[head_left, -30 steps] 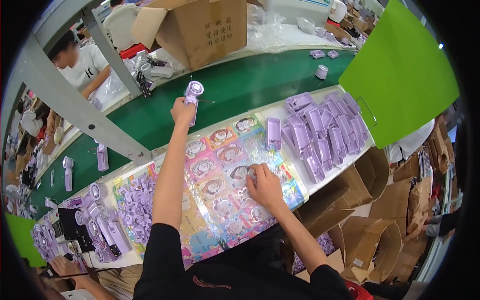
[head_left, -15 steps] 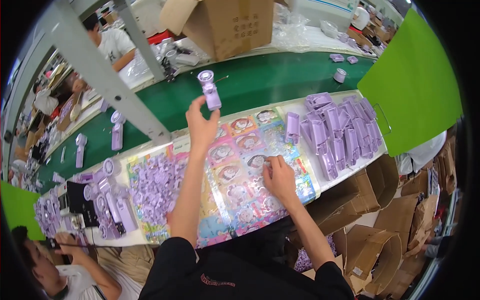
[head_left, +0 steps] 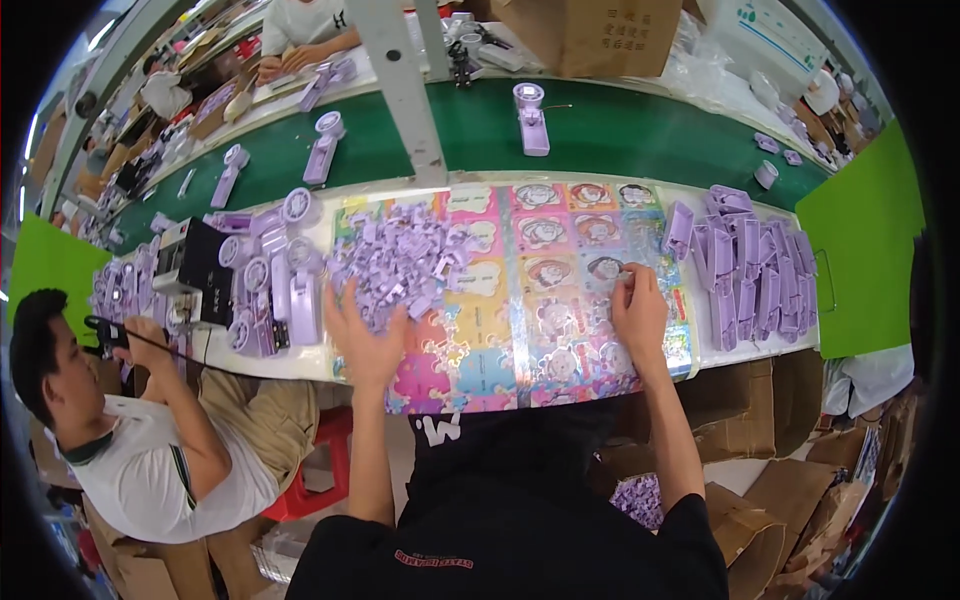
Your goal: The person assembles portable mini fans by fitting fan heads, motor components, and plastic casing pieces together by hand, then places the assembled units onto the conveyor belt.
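Observation:
My left hand (head_left: pixel 368 345) is open, its fingers spread at the near edge of a heap of small purple plastic parts (head_left: pixel 400 250). Below it lies a colourful sheet of printed cartoon pictures (head_left: pixel 545 315). On the right half of that sheet rests my right hand (head_left: pixel 641 318), thumb and fingers closed together; what they hold, if anything, is too small to make out. Beyond the sheet, a purple handheld fan body (head_left: pixel 534 132) with a round head lies on the green conveyor belt (head_left: pixel 650 130). Purple half shells (head_left: pixel 755 265) are piled to the right of my right hand.
Purple fan bodies (head_left: pixel 300 290) crowd the table at left, beside a black device (head_left: pixel 205 270). A grey metal post (head_left: pixel 405 90) rises before the belt. A co-worker (head_left: pixel 170 430) sits at left. Green panels (head_left: pixel 860 250) flank the table; cardboard boxes (head_left: pixel 750 410) stand below right.
My left hand has let go of the fan body on the belt and come back to the heap of small parts. The view has turned left; my right hand stays on the sheet.

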`<state>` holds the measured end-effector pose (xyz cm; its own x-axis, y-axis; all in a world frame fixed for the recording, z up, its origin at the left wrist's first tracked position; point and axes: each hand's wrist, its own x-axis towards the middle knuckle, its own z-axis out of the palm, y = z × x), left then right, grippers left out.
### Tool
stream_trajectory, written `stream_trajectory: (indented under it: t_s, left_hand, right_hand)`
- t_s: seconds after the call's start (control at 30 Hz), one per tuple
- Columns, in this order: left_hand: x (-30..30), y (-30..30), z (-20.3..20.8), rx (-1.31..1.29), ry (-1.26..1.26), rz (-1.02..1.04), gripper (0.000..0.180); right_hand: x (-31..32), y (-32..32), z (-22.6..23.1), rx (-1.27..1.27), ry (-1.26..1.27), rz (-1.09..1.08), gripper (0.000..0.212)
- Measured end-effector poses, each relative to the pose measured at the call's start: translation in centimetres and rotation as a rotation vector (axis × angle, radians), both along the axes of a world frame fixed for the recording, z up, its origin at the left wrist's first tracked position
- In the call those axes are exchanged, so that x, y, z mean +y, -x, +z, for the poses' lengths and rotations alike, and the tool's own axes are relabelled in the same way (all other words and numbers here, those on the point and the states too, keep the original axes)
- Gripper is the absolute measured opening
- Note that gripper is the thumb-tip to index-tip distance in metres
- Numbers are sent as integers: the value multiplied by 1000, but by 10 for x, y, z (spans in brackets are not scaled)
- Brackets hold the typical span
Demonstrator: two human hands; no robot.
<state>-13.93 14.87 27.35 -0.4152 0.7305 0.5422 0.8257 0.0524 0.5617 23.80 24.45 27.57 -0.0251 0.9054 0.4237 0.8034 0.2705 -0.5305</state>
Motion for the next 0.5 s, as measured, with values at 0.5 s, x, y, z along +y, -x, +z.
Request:
stream_trajectory:
  t_s: [0.5]
  left_hand:
    - [35, -29, -9, -182, -20, -61, 46]
  right_hand:
    - [-2, 1, 2, 53, 42, -51, 24]
